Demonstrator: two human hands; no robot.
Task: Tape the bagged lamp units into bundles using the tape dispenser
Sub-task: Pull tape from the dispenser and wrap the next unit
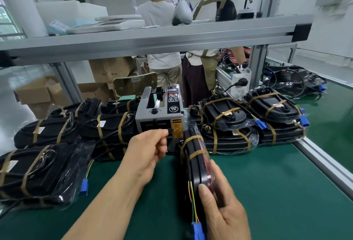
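Observation:
A grey automatic tape dispenser (159, 117) stands at the middle back of the green mat. My left hand (147, 150) reaches to its front slot, thumb and fingers pinched together there; whether tape is between them I cannot tell. My right hand (222, 201) grips the near end of a bundle of bagged black lamp units (195, 160), held on edge just right of the dispenser. Two brown tape bands wrap its far part. Coloured wires and a blue connector (197, 230) hang from its near end.
Taped bundles lie stacked at the left (38, 171) and back left (107, 130), others at the right (229, 125) and far right (277, 113). An aluminium shelf rail (152, 37) runs overhead. Two people stand with their backs turned beyond the bench. A power strip (239, 84) sits behind.

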